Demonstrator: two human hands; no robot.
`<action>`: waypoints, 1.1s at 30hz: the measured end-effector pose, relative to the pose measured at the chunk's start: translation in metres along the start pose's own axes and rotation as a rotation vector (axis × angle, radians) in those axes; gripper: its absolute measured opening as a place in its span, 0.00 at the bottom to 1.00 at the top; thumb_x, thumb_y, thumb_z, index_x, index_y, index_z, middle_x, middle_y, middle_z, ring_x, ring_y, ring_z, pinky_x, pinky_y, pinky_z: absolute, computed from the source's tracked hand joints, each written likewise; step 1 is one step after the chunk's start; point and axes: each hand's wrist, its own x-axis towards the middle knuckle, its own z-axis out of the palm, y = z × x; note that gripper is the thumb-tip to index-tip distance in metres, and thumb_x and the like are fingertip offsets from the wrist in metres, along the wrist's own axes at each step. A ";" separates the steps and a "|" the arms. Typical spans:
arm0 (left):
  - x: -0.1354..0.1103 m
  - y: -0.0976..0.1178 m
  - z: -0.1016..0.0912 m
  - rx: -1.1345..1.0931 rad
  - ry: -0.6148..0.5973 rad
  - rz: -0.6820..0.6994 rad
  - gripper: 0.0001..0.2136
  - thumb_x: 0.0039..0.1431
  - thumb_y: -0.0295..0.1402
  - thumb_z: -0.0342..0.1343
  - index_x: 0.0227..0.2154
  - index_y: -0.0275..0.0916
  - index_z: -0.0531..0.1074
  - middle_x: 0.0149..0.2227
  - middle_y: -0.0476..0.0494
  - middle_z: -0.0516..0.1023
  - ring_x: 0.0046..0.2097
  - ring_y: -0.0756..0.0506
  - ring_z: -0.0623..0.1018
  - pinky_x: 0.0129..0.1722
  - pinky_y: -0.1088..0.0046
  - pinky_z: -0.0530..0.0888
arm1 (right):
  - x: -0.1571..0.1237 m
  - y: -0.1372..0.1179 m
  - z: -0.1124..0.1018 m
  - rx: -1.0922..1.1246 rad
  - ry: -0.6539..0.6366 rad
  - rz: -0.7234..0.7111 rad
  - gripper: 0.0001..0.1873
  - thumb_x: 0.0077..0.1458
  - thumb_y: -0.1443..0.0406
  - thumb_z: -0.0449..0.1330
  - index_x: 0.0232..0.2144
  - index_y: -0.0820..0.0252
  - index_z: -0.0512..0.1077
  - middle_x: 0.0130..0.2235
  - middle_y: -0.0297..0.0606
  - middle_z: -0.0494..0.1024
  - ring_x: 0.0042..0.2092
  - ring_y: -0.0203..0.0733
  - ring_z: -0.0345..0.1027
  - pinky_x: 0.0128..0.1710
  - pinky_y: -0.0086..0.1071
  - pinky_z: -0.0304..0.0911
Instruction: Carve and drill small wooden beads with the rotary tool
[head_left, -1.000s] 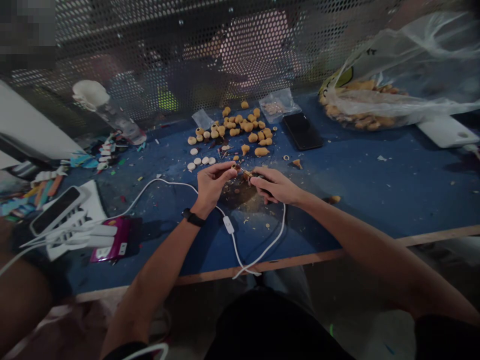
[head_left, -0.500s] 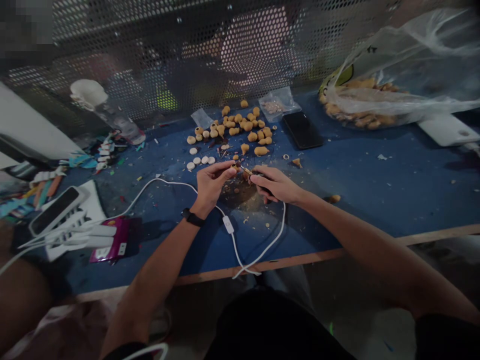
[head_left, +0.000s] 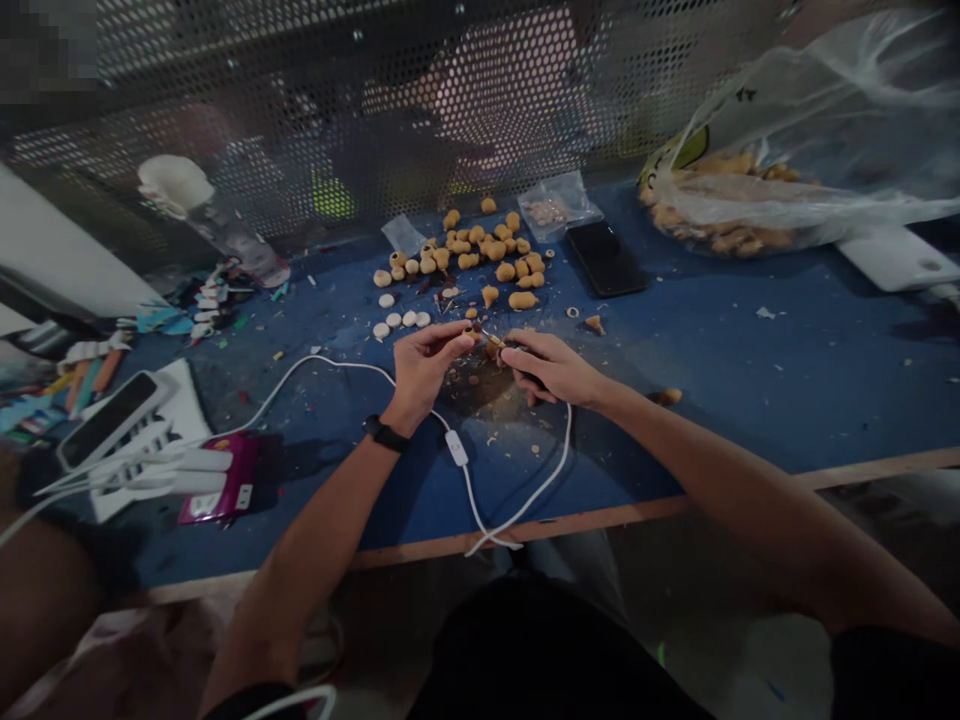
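My left hand [head_left: 424, 365] pinches a small tan piece [head_left: 471, 335] between thumb and fingertips above the blue tabletop [head_left: 750, 370]. Facing it, my right hand [head_left: 550, 368] is closed around a small dark tool [head_left: 517, 352] whose tip meets the piece. A black wristband [head_left: 385, 434] circles my left wrist. Just beyond my hands lies a cluster of several tan rounded pieces [head_left: 491, 255] and a few white discs [head_left: 401, 321]. Crumbs and shavings [head_left: 495, 410] litter the surface under my hands.
A white cable with an inline switch [head_left: 456, 449] loops across the table to its wooden front edge [head_left: 600, 520]. A black phone [head_left: 604, 259], small clear bags [head_left: 559, 207] and a large plastic bag of tan pieces [head_left: 780, 180] lie beyond. A power strip with another phone [head_left: 120, 425] sits left; perforated metal mesh [head_left: 375, 100] stands behind.
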 end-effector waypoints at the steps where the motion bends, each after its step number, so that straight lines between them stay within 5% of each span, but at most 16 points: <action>1: 0.000 0.000 0.000 0.002 0.002 -0.002 0.18 0.44 0.46 0.77 0.36 0.43 0.86 0.40 0.42 0.88 0.39 0.43 0.87 0.44 0.63 0.84 | 0.000 0.000 0.000 -0.003 -0.003 -0.004 0.14 0.72 0.54 0.54 0.36 0.54 0.64 0.16 0.18 0.61 0.13 0.28 0.53 0.20 0.26 0.70; 33: 0.001 -0.001 0.001 -0.049 0.027 -0.004 0.16 0.41 0.42 0.79 0.33 0.42 0.87 0.36 0.43 0.88 0.36 0.47 0.86 0.41 0.71 0.83 | 0.000 -0.002 0.001 0.010 -0.004 0.001 0.14 0.70 0.53 0.56 0.36 0.55 0.64 0.15 0.17 0.60 0.13 0.28 0.52 0.20 0.24 0.69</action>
